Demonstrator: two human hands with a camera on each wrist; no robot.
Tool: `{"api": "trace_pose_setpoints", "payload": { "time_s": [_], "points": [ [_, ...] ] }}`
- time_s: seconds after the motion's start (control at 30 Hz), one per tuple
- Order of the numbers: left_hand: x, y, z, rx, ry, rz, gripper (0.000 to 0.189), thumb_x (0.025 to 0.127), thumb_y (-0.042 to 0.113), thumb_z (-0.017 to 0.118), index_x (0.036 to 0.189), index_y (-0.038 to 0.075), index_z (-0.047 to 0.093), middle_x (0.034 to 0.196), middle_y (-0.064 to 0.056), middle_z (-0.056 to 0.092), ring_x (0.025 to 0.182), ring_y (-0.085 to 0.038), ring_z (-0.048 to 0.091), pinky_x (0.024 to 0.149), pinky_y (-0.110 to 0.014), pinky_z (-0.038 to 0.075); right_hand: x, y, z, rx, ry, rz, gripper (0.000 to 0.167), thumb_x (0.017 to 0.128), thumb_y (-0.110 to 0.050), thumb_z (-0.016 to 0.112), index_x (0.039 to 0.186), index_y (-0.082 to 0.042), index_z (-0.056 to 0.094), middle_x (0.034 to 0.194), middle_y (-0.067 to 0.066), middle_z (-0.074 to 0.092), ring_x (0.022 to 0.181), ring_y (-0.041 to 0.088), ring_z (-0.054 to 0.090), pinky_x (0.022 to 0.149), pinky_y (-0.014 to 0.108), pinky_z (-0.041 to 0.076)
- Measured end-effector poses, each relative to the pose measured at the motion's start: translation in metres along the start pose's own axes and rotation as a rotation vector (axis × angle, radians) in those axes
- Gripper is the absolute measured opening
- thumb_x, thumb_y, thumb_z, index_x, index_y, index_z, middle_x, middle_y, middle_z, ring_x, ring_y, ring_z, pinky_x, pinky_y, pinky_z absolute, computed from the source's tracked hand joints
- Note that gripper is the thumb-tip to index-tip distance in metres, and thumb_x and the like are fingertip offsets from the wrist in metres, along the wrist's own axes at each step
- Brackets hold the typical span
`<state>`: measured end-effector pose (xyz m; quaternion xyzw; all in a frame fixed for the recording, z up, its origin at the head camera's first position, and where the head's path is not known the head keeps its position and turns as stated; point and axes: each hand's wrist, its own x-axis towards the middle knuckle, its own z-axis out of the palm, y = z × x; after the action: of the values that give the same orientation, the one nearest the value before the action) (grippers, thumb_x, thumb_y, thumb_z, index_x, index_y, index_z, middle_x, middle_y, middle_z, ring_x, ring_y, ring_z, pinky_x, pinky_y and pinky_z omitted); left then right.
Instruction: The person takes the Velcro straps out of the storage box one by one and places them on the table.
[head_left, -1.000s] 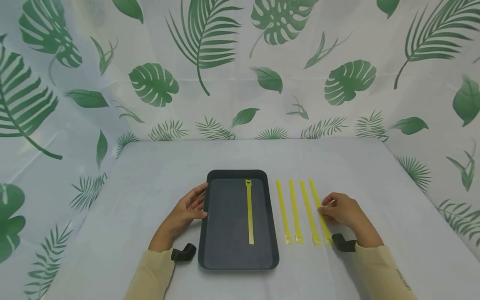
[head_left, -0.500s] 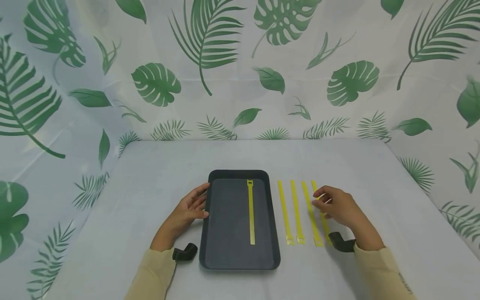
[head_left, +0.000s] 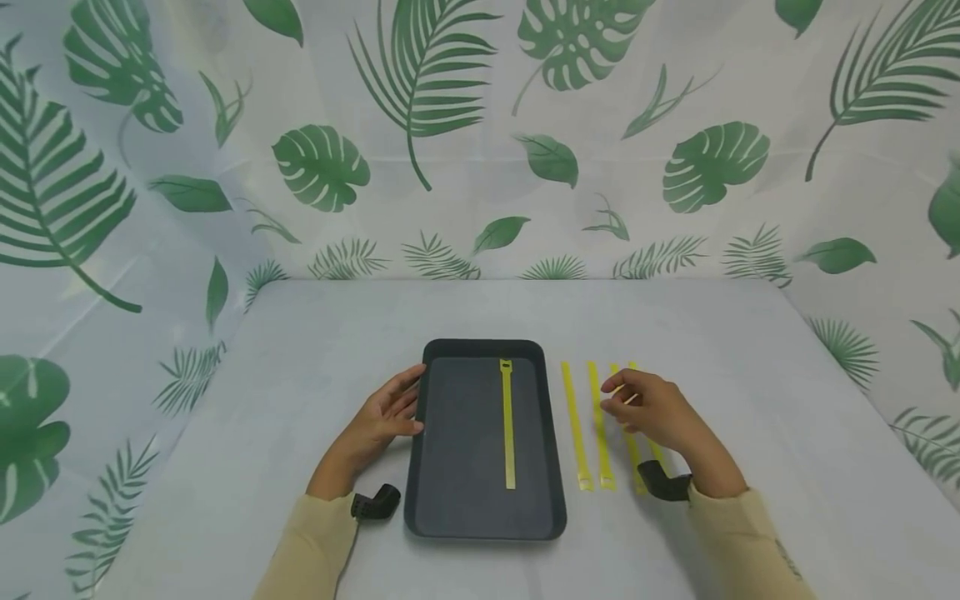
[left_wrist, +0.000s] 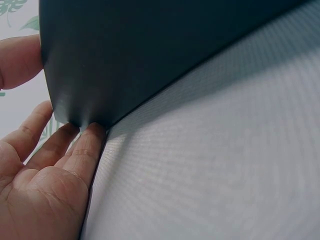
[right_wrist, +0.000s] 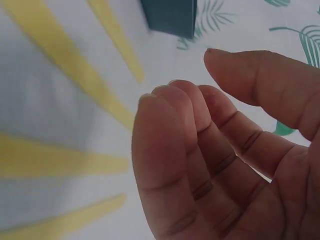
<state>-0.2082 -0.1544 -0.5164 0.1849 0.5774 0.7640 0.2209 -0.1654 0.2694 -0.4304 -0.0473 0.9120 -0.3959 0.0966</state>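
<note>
A dark grey rectangular tray (head_left: 457, 467) lies in front of me. Inside it, right of its middle, is one yellow cable strap (head_left: 508, 433), its slotted head at the far end. My left hand (head_left: 375, 429) rests against the tray's left side; in the left wrist view its fingertips touch the outer wall (left_wrist: 125, 55). Several more yellow straps (head_left: 577, 433) lie side by side right of the tray, heads toward me. Over the rightmost ones hovers my right hand (head_left: 648, 408), partly covering them. The right wrist view shows its fingers loosely bent, thumb apart, nothing between them.
The white tabletop (head_left: 330, 333) runs back to a leaf-printed cloth wall (head_left: 465, 200), with similar cloth on both sides. A black wrist mount (head_left: 377, 503) sits at the left sleeve, and another mount (head_left: 663, 482) at the right one.
My right hand has risen off the rightmost strap and moved left over the row, toward the tray. The left hand stays at the tray's side. The whole head view has shifted slightly.
</note>
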Motion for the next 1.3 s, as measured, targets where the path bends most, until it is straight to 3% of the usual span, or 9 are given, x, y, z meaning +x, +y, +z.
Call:
{"api": "trace_pose_setpoints", "payload": {
  "time_s": [0.23, 0.73, 1.3],
  "points": [
    [0.001, -0.002, -0.001, 0.000, 0.003, -0.003, 0.102, 0.088, -0.004, 0.078, 0.170, -0.006, 0.017, 0.176, -0.029, 0.016, 0.161, -0.048, 0.021, 0.116, -0.023, 0.047, 0.010, -0.008, 0.010, -0.044, -0.018, -0.111, 0.020, 0.101, -0.010, 0.074, 0.116, 0.003, 0.070, 0.097, 0.007, 0.073, 0.085, 0.022, 0.071, 0.071, 0.034, 0.061],
    [0.000, 0.002, 0.000, -0.019, -0.001, 0.005, 0.105, 0.087, -0.003, 0.082, 0.169, -0.007, 0.017, 0.177, -0.029, 0.014, 0.162, -0.050, 0.018, 0.117, -0.022, 0.045, 0.028, -0.031, 0.028, -0.069, -0.062, -0.268, 0.016, 0.100, -0.006, 0.074, 0.115, 0.002, 0.072, 0.097, 0.004, 0.072, 0.088, 0.020, 0.069, 0.074, 0.034, 0.058],
    [0.000, 0.004, 0.000, -0.025, 0.003, -0.004, 0.103, 0.086, -0.004, 0.079, 0.170, -0.006, 0.018, 0.177, -0.027, 0.015, 0.162, -0.047, 0.019, 0.118, -0.022, 0.044, 0.047, -0.057, 0.049, -0.077, -0.126, -0.389, 0.017, 0.100, -0.002, 0.074, 0.116, 0.003, 0.071, 0.109, 0.014, 0.075, 0.092, 0.022, 0.072, 0.076, 0.036, 0.061]
  ]
}}
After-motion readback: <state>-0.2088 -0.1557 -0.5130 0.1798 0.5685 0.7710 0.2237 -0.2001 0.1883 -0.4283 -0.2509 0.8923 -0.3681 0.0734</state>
